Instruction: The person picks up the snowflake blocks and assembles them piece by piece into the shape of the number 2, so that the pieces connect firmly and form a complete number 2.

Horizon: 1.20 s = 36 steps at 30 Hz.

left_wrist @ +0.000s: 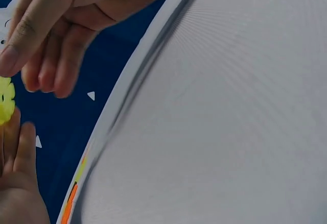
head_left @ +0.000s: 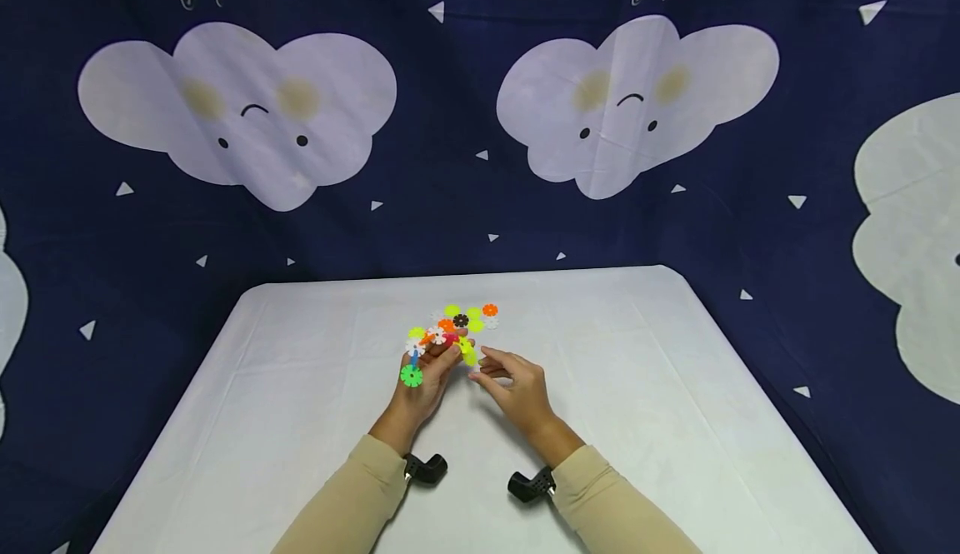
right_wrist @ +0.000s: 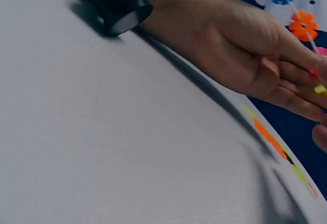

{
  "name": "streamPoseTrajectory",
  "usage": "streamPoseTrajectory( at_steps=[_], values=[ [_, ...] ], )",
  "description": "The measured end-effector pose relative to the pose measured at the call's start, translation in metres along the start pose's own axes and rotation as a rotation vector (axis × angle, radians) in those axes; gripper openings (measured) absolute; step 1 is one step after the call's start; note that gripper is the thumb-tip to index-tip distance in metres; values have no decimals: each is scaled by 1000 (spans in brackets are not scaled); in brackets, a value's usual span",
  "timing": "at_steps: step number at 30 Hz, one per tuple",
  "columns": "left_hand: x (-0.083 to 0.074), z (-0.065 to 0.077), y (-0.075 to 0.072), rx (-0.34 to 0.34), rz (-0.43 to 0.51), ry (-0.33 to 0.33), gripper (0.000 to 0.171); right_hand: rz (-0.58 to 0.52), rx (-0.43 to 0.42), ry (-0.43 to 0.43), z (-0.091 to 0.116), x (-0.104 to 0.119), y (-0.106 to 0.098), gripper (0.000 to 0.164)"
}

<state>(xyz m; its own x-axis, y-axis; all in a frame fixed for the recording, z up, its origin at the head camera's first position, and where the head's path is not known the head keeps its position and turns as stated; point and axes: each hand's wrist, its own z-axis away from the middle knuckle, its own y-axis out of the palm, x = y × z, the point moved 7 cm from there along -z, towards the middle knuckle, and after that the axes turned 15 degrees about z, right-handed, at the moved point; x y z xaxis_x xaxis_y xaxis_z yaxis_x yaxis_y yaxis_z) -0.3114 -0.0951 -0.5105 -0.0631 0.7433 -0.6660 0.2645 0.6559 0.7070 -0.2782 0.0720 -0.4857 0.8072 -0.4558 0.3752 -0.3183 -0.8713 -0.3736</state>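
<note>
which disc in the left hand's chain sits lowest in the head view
The bright green disc below the blue one; every other disc in the left hand sits higher.

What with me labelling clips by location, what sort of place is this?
Probably a makeshift indoor recording setup: dark blue cloud-print cloth hangs behind a white table, and a black device sits on each wrist.

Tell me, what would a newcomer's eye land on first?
Probably the bright cluster of joined discs in the person's left hand, with the right hand beside it. More discs lie beyond, on the white table. Behind hang two big upside-down cloud faces on dark blue cloth.
</note>
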Motion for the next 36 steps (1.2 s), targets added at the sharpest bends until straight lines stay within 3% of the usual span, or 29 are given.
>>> streamPoseTrajectory(
  at_steps=[5, 12, 16, 21, 29, 36],
  values=[
    [5, -6, -27, -216, 114, 35, 9, 38, 80, 140, 2, -18, 6, 42],
    [3, -9, -43, -355, 218, 84, 16, 192, 370, 327, 2, -41, 31, 24],
    [1, -10, -43, -358, 255, 90, 12, 298, 501, 329, -5, -50, 49, 22],
    [1, -12, -42, -318, 335, 122, 13, 357, 555, 355, -20, -61, 73, 28],
    [1, -13, -41, -272, 361, 122, 11, 376, 532, 446, -34, -73, 101, 30],
    [3, -12, -40, -265, 341, 94, 23, 315, 451, 464, -22, -73, 86, 16]
  ],
)
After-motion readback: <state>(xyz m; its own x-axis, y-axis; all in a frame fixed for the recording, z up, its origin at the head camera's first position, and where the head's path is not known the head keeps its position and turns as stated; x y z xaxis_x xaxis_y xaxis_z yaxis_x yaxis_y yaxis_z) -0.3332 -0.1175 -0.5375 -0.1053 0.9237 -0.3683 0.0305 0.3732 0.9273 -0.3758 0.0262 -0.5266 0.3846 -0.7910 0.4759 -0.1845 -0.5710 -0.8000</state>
